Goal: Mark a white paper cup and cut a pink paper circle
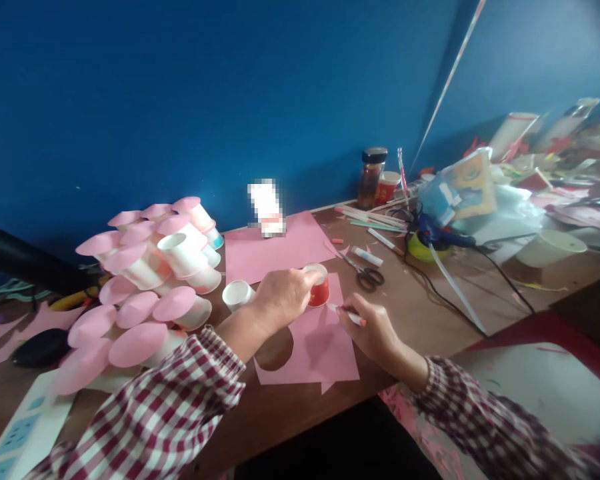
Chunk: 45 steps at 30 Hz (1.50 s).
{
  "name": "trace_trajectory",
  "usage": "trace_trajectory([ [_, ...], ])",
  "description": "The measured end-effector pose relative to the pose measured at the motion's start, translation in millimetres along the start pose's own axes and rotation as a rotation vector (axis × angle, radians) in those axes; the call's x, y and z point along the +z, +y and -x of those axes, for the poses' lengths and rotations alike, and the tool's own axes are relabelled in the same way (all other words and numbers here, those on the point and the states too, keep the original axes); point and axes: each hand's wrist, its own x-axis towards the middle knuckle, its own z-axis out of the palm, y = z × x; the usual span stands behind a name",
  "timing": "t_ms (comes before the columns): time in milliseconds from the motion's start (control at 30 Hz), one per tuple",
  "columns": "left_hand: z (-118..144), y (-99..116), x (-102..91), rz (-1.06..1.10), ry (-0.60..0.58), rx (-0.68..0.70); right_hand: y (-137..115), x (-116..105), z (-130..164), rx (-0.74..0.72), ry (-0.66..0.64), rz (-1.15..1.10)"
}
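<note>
On a sheet of pink paper (325, 353) stands a red paper cup (321, 293). My left hand (286, 293) is closed on the cup's left side and top. My right hand (377, 328) grips a white marker (351, 316) with an orange end, its tip at the paper by the cup's base. A round hole is cut from the sheet's left part. Close to my left wrist is a white paper cup (237, 295). Scissors (365, 275) with black handles and a capped marker (367, 256) lie beyond my right hand.
Several white cups topped with pink paper discs (139, 343) crowd the left side, beside a power strip (23, 427). A second pink sheet (290, 250) lies toward the blue wall. At right are a glue gun (440, 230) with its cord, a dark-lidded jar (373, 179) and plastic bags (510, 207).
</note>
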Motion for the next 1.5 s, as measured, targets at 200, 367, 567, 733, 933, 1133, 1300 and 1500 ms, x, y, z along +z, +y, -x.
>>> trace_trajectory([
  [200, -5, -8, -11.4, -0.006, -0.079, 0.084, -13, -1, 7, -0.088, -0.036, -0.056],
  [367, -8, -13, -24.6, 0.043, -0.180, 0.152, -30, 2, 13, -0.343, -0.117, 0.015],
  [567, -10, -12, -27.1, 0.042, -0.207, 0.130, -48, 16, 7, -0.530, -0.327, 0.373],
  [733, -7, -10, -27.9, 0.050, -0.203, 0.114, -54, 30, 5, -0.475, -0.353, 0.499],
  [933, -7, -9, -28.2, 0.065, -0.202, 0.116, -54, 38, 1, -0.443, -0.360, 0.512],
  [1133, -6, -8, -29.0, 0.066, -0.209, 0.097, -56, 39, -2, -0.436, -0.356, 0.551],
  [1300, -6, -9, -28.1, 0.073, -0.192, 0.118, -57, 38, -4, -0.432, -0.333, 0.526],
  [1500, -6, -11, -25.0, 0.096, -0.184, 0.114, -56, 40, -5, -0.416, -0.341, 0.526],
])
